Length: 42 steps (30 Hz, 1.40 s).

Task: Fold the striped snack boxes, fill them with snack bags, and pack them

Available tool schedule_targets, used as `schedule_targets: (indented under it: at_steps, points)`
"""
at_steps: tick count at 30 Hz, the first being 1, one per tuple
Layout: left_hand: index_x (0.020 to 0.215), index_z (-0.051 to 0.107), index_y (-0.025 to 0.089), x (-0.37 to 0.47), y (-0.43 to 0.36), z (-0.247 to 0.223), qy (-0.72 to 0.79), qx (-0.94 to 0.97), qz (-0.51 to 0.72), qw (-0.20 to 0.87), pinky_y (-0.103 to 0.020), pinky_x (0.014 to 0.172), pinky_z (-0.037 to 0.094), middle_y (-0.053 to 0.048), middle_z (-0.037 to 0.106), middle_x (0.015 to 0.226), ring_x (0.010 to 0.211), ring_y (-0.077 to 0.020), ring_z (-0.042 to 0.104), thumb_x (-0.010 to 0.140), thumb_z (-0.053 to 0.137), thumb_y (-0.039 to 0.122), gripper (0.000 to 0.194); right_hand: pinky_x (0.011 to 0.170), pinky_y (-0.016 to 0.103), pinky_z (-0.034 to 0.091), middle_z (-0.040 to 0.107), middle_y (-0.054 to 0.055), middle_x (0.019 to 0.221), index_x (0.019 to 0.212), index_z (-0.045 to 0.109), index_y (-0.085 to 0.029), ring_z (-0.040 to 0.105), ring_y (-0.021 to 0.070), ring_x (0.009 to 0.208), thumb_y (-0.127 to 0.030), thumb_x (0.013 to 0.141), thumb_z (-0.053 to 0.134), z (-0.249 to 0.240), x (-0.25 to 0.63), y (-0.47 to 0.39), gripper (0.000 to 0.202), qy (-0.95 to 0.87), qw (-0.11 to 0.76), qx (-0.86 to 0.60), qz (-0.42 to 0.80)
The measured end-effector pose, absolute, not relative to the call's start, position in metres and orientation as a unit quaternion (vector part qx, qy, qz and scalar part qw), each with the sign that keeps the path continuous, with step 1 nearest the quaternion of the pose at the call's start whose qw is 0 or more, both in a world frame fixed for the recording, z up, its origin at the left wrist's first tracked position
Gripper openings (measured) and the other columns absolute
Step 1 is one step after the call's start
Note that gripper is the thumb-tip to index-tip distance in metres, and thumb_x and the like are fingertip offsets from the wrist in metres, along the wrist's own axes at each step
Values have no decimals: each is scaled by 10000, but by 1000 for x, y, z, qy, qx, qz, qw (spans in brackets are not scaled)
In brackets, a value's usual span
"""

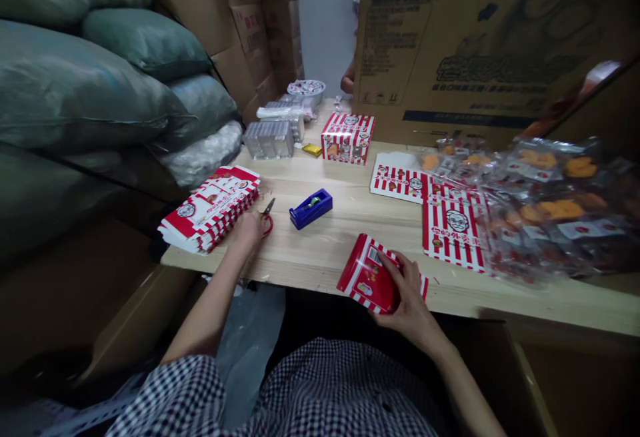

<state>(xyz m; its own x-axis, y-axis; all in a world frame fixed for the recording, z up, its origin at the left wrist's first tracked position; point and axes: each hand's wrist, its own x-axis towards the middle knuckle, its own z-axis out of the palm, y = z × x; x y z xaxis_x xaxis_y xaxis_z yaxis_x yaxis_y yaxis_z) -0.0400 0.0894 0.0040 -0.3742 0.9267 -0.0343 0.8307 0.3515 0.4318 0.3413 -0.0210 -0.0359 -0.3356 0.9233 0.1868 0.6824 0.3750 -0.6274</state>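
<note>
My left hand [247, 232] is closed at the red handles of a pair of scissors [269, 222], whose dark blades point away from me. Its fingertips are partly hidden. Beside that hand lies a stack of folded red-and-white cartons [215, 207]. My right hand [407, 294] grips a red striped carton [375, 274] at the table's front edge, thumb below and fingers over its printed side. The carton is tilted and shows a barcode. Between the hands, a blue tape dispenser [311, 208] stands on the table.
An assembled striped box [348, 138] stands farther back, near clear plastic packs [270, 139] and a bowl [306, 88]. Flat cartons [455, 227] and bagged snacks [555, 210] lie to the right. A big cardboard box [480, 44] blocks the back; another person's hand [348, 79] shows beside it.
</note>
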Motion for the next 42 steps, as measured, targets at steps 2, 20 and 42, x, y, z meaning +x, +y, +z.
schedule_targets:
  at_steps: [2,20,42]
  points:
    - [1118,692,133,-9,69,5,765,576,233,169,-356,934,489,-174,701,1183,1133,-281,643,884,560,336,337,1195,682,32,228,94,1545,1562,219,-353,229,406,1471,-293,668,767,-34,341,-25,1049,-794,257,-507,216]
    - [1178,706,160,80,-23,0,400,469,317,721,-273,780,539,-93,765,1035,867,-178,711,834,722,290,367,1190,692,19,148,76,1597,1564,186,-400,166,421,1501,-291,673,765,-32,343,-51,1068,-832,219,-457,226]
    - [1092,685,245,75,-26,-17,523,716,334,318,-399,1058,459,-97,497,1465,1218,-250,587,942,562,315,206,1153,719,3,173,115,1541,1543,227,-405,214,462,1453,-305,658,794,-44,325,-39,1056,-835,199,-491,152]
